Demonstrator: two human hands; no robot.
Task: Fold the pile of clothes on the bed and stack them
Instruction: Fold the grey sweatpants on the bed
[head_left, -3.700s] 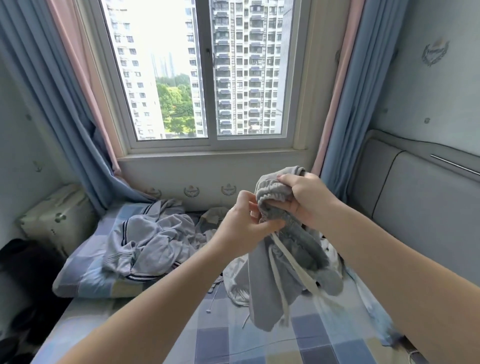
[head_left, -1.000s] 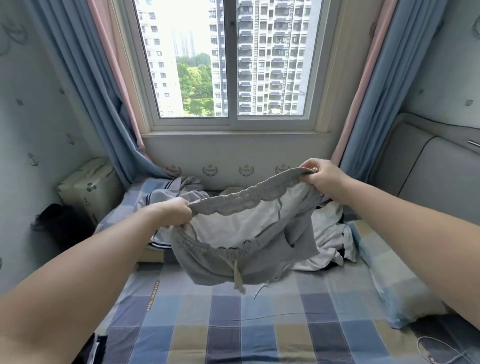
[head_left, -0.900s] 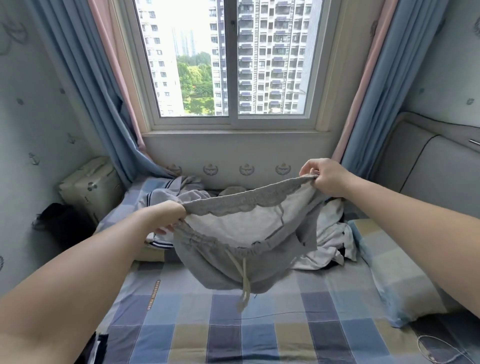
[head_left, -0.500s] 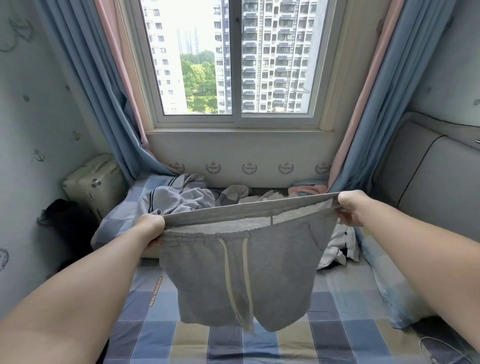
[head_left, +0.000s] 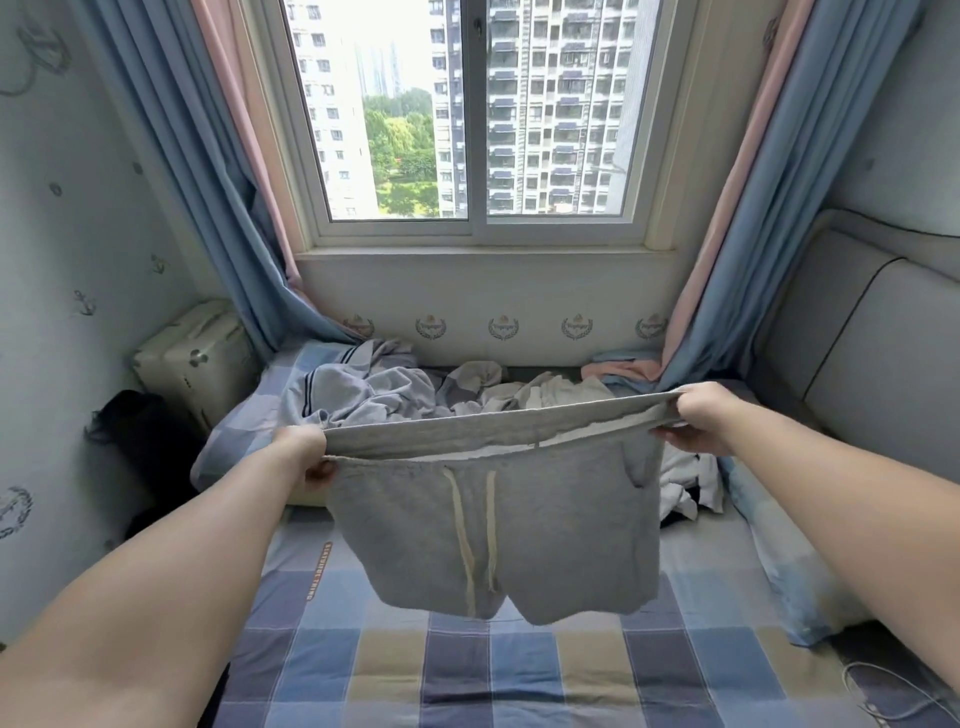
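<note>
Stretched taut now, grey shorts (head_left: 493, 525) pinched, seemingly, by both hands (head_left: 698, 418).

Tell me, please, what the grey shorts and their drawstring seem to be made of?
The grey shorts look like soft cotton-type jersey or fleece: a matte heathered face, a paler looped-looking inside at the waistband, a limp hang. The drawstring seems a flat woven cream cord, probably cotton. The fibre itself cannot be told.

Shorts (head_left: 493, 525) hang between left hand (head_left: 306, 457) and right hand (head_left: 698, 418), above the bed (head_left: 519, 675); clothes pile (head_left: 415, 395) behind.
</note>
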